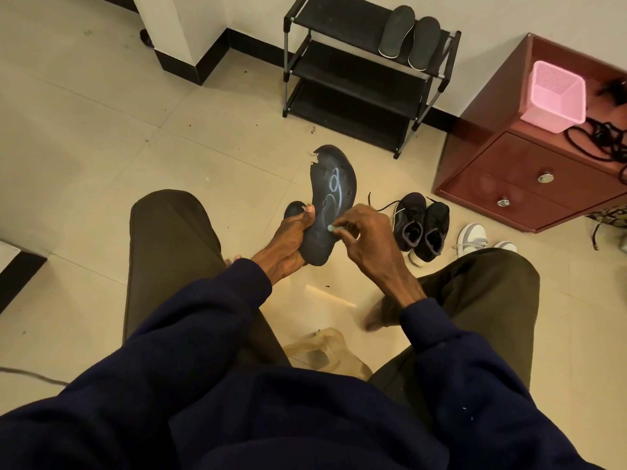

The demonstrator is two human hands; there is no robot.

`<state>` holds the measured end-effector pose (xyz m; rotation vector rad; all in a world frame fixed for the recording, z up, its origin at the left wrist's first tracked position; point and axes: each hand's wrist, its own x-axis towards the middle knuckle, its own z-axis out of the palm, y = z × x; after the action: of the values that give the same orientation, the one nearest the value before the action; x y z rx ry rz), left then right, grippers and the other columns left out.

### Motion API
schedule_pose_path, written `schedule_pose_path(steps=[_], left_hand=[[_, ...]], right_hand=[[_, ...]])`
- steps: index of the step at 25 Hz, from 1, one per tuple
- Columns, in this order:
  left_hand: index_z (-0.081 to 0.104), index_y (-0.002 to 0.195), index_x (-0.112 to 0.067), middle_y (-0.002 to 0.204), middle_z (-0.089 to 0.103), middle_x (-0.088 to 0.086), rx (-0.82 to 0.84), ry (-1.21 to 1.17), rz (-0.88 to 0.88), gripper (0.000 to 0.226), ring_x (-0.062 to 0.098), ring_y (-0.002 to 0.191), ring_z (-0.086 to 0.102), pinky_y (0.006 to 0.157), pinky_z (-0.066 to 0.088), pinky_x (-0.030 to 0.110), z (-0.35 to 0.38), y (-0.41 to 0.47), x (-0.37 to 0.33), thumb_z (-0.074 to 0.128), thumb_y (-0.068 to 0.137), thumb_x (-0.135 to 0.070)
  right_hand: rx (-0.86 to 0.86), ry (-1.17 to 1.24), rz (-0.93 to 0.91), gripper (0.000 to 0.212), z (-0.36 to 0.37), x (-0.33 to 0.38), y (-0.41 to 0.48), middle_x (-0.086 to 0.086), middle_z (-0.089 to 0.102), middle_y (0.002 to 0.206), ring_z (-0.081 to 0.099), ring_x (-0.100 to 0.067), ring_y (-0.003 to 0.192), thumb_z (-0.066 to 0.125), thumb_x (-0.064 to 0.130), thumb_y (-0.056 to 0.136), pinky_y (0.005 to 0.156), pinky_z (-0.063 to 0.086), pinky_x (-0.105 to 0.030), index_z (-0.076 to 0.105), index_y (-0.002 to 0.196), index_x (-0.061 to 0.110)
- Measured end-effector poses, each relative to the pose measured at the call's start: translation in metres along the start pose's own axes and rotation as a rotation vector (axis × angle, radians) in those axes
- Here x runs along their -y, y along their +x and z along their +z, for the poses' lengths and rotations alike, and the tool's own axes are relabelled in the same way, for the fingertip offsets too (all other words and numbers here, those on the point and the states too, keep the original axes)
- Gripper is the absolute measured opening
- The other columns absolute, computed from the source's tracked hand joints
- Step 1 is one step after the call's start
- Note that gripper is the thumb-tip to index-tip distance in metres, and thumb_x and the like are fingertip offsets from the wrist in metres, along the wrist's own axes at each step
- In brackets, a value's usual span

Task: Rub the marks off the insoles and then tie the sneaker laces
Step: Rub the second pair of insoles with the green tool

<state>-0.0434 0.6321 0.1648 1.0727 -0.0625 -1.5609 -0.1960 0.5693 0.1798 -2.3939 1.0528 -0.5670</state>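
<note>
- The left hand [288, 240] grips a dark insole [334, 184] at its lower half, with the thumb on the upper face and the fingers curled under it.
- The right hand [368, 239] pinches a small pale green eraser [330, 227] between thumb and fingertips, and the eraser touches the insole near its right edge.
- The insole is held in the air between the knees, above the tiled floor [84, 137], with its ragged far end pointing away from the person.
- Light blue looping marks [334, 188] are drawn on the face of the insole, above the eraser.
- A second dark piece [293, 207] shows behind the left thumb; what it is I cannot tell.
- A pair of black sneakers [420, 225] stands on the floor just to the right of the hands, with loose laces [381, 205].
- A white and grey pair [473, 236] stands beside them.
- Two more insoles [409, 37] lie on the top shelf of a black shoe rack [339, 79] at the wall.
- A pink basket [556, 96] and black cords [600, 140] are on a red-brown cabinet [509, 184].
</note>
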Motion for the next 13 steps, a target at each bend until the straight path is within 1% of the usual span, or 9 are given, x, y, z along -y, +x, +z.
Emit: schedule_pose_path(steps=[2,4,6,7,9,10,11,12,13], left_hand=[[0.055,0.138,-0.001,0.117,0.071,0.016,0.021,-0.017,-0.011,0.044,0.025,0.090,0.074,0.074,0.063,0.036,0.000,0.000,0.001,0.047,0.108,-0.032],[0.060,0.131,0.001,0.109,0.073,0.015,0.033,-0.015,-0.032,0.041,0.023,0.087,0.074,0.072,0.063,0.033,0.000,0.001,0.001,0.048,0.107,-0.031],[0.065,0.118,0.000,0.102,0.074,0.014,0.056,-0.039,-0.068,0.034,0.022,0.082,0.074,0.070,0.063,0.032,-0.001,0.001,0.001,0.051,0.107,-0.029],[0.068,0.113,-0.004,0.105,0.073,0.015,0.054,-0.053,-0.077,0.029,0.023,0.085,0.073,0.073,0.063,0.033,-0.001,0.002,0.001,0.052,0.106,-0.028],[0.074,0.102,-0.011,0.118,0.070,0.016,0.090,-0.086,-0.087,0.025,0.029,0.097,0.071,0.089,0.059,0.043,-0.001,0.003,0.003,0.053,0.105,-0.024],[0.077,0.095,-0.012,0.124,0.069,0.017,0.102,-0.099,-0.100,0.027,0.033,0.103,0.069,0.097,0.055,0.049,0.000,0.003,0.004,0.053,0.105,-0.022],[0.079,0.090,-0.013,0.126,0.068,0.017,0.103,-0.097,-0.107,0.030,0.035,0.107,0.068,0.101,0.052,0.053,0.000,0.001,0.005,0.054,0.105,-0.022],[0.080,0.085,-0.015,0.125,0.069,0.017,0.103,-0.089,-0.110,0.033,0.035,0.105,0.068,0.100,0.052,0.053,-0.001,0.001,0.005,0.054,0.105,-0.021],[0.080,0.081,-0.016,0.120,0.069,0.016,0.102,-0.077,-0.105,0.036,0.032,0.099,0.069,0.094,0.055,0.050,-0.001,0.002,0.005,0.054,0.105,-0.021]], right_hand=[[-0.077,0.011,0.024,0.008,0.002,-0.002,-0.001,-0.001,0.067,0.092,0.058,-0.013,0.084,0.077,0.015,0.090,0.074,0.053,-0.034,0.076,0.097,0.012],[0.029,0.094,-0.030,0.010,0.006,0.009,-0.006,0.002,0.068,0.093,0.058,-0.006,0.083,0.078,0.013,0.089,0.073,0.053,-0.025,0.077,0.099,0.013],[0.158,0.144,-0.069,0.012,0.007,0.020,-0.010,0.005,0.069,0.092,0.059,-0.001,0.080,0.080,0.013,0.087,0.071,0.050,-0.017,0.078,0.099,0.013],[0.154,0.142,-0.069,0.012,0.006,0.019,-0.007,0.005,0.068,0.092,0.059,0.000,0.079,0.079,0.014,0.087,0.071,0.049,-0.016,0.078,0.099,0.013],[0.022,0.072,-0.015,0.009,0.004,0.006,0.001,0.002,0.068,0.091,0.058,-0.005,0.080,0.078,0.016,0.089,0.072,0.052,-0.024,0.077,0.098,0.013],[-0.053,0.021,0.021,0.009,0.002,-0.001,0.003,0.001,0.068,0.091,0.058,-0.010,0.082,0.077,0.017,0.090,0.073,0.053,-0.029,0.076,0.098,0.013],[-0.098,-0.011,0.052,0.010,0.000,-0.006,0.004,-0.001,0.068,0.092,0.058,-0.011,0.083,0.077,0.016,0.090,0.074,0.053,-0.030,0.076,0.098,0.012],[-0.107,-0.009,0.058,0.011,-0.001,-0.006,0.003,0.000,0.068,0.093,0.058,-0.008,0.083,0.077,0.015,0.089,0.075,0.053,-0.028,0.076,0.099,0.013],[-0.067,0.022,0.040,0.012,-0.001,-0.002,0.001,0.002,0.068,0.093,0.057,-0.001,0.082,0.078,0.014,0.089,0.074,0.052,-0.023,0.077,0.100,0.013]])
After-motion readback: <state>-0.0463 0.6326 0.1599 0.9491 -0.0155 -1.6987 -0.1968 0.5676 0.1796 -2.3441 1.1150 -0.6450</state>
